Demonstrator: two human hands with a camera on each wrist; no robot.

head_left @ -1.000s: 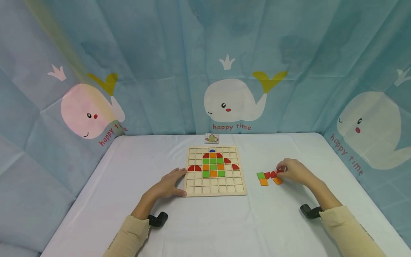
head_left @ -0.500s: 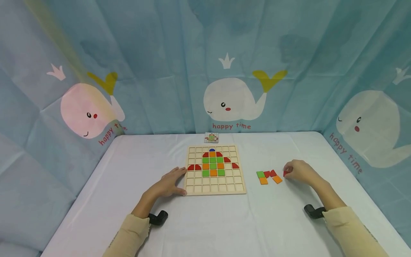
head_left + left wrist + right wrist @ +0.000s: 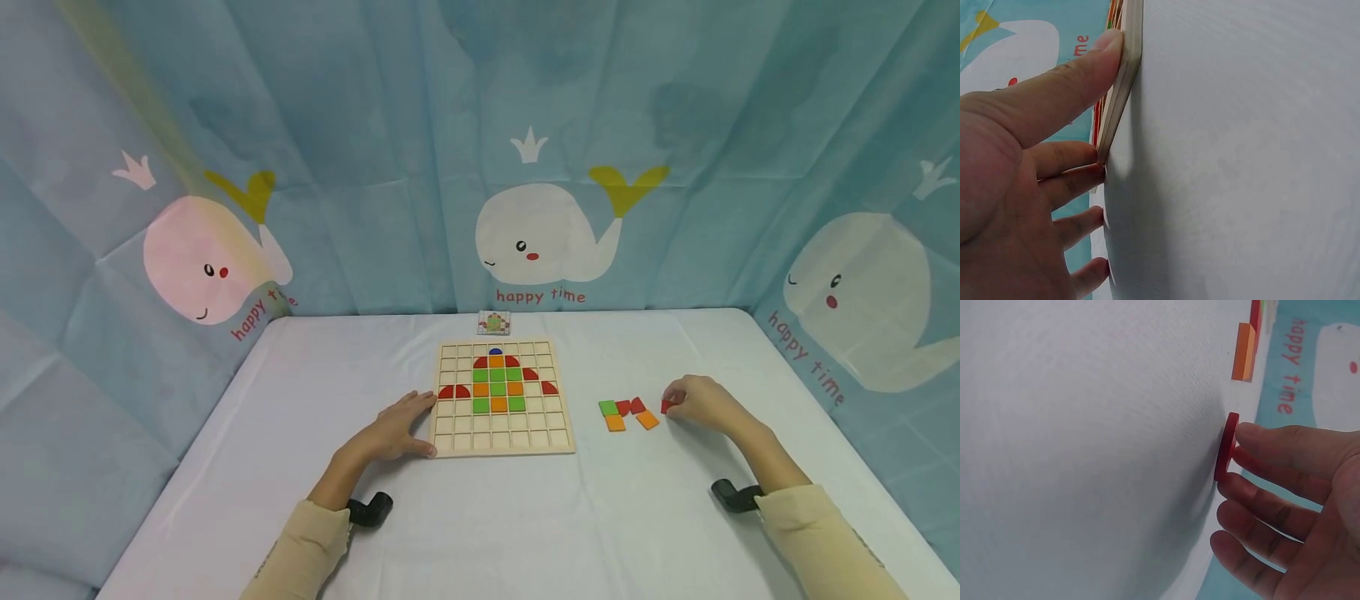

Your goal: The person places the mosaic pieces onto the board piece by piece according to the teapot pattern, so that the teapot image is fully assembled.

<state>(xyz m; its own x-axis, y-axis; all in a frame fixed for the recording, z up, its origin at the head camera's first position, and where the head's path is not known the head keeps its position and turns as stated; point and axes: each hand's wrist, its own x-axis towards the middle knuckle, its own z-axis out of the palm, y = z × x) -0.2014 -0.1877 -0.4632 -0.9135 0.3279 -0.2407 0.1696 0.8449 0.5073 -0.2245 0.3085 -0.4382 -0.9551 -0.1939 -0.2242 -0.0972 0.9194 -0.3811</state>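
Observation:
My left hand [image 3: 390,432] rests at the left edge of a square wooden grid board [image 3: 529,440], its thumb touching the near left corner. In the left wrist view the thumb [image 3: 1079,75] lies on the board's edge, fingers spread along the side. Green, orange, red and blue tiles fill some cells. Off to the board's right, my right hand [image 3: 703,403] pinches a red tile [image 3: 1227,447] between thumb and fingers, low at the tablecloth. Its full outline is partly hidden in the head view.
Left of the right hand lie a green tile [image 3: 608,408], two orange tiles [image 3: 615,423] and two red tiles [image 3: 637,405]. Behind the board is a small pattern card [image 3: 494,322]. A blue whale-print curtain [image 3: 420,167] surrounds the white table [image 3: 480,525].
My right hand has drawn the red tile rightward, away from the loose group, then stayed nearly still. My left hand has kept its place at the board.

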